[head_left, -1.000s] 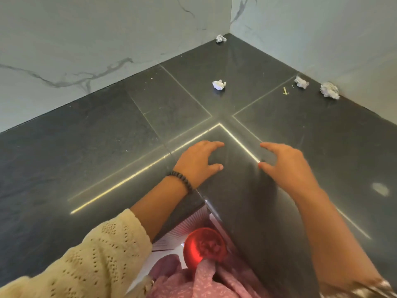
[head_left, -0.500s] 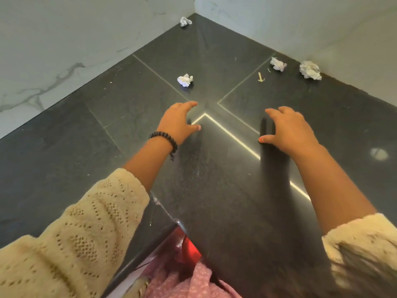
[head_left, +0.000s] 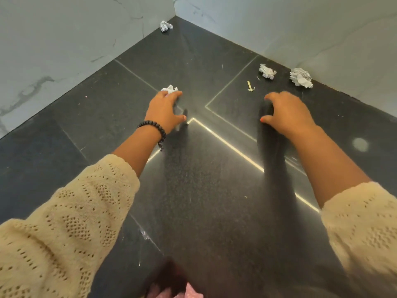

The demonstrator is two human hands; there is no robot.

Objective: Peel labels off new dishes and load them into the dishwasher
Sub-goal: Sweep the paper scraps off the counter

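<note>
A dark, speckled stone counter (head_left: 204, 190) is seen from above, bounded by pale marbled wall slabs (head_left: 64, 50) meeting at 12 o'clock. Thin bright seams are traced across its matte surface. The left hand (head_left: 164, 111) and right hand (head_left: 286, 114) are laid on the counter, fingers curled loosely downward, nothing gripped; whether the fingertips touch the stone cannot be told. A beaded black bracelet (head_left: 153, 130) is worn on the left wrist; cream openwork knit sleeves (head_left: 64, 222) are visible. Crumpled white paper wads, the peeled labels, are scattered: one (head_left: 169, 89) just beyond the left fingers, one (head_left: 165, 25) in the corner, two (head_left: 267, 71) (head_left: 300, 77) at 1 o'clock. No dishes are shown.
</note>
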